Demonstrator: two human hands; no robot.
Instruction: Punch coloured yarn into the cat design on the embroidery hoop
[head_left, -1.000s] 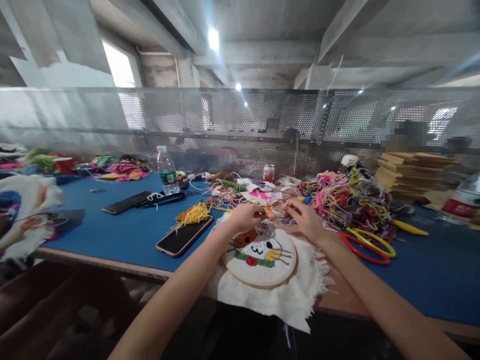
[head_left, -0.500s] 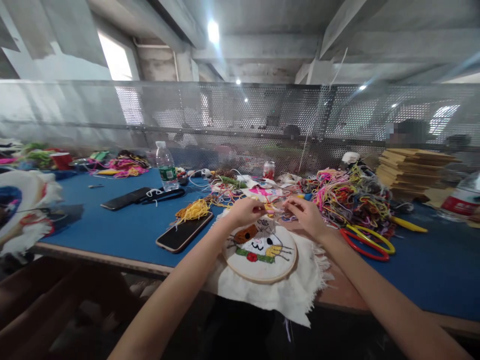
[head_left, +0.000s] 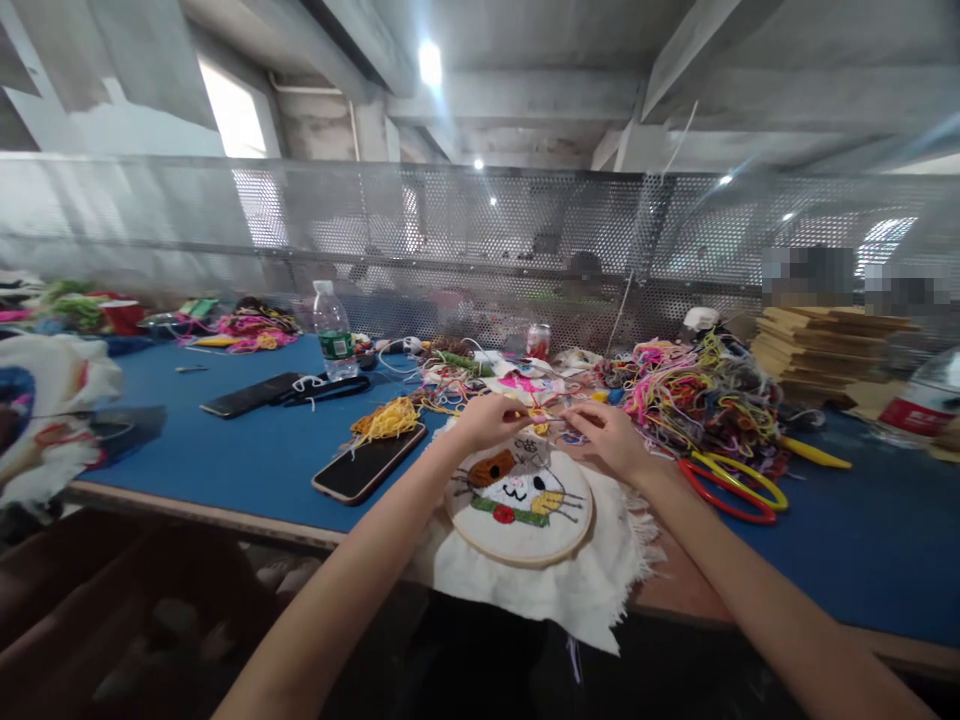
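Note:
An embroidery hoop (head_left: 487,535) holds white cloth (head_left: 540,600) stitched with a cat's face, brown and yellow patches and a green collar with a red flower. Above its far rim, my left hand (head_left: 491,420) is closed in a pinch. Facing it from the right, my right hand (head_left: 607,430) also pinches, with its fingertips close to the left ones. Something thin and pale shows between the fingertips, too small to name. The cloth's frayed edge hangs over the table's front.
Left of the hoop lies a phone (head_left: 367,465) with yellow yarn (head_left: 386,418) on it. A plastic bottle (head_left: 334,335) and another phone (head_left: 255,395) stand farther left. On the right are a tangled yarn heap (head_left: 701,400), red and yellow handles (head_left: 731,490) and stacked brown boards (head_left: 821,350).
My right hand has moved slightly left, bringing its fingertips nearer to my left hand's. The hoop and cloth stay in place.

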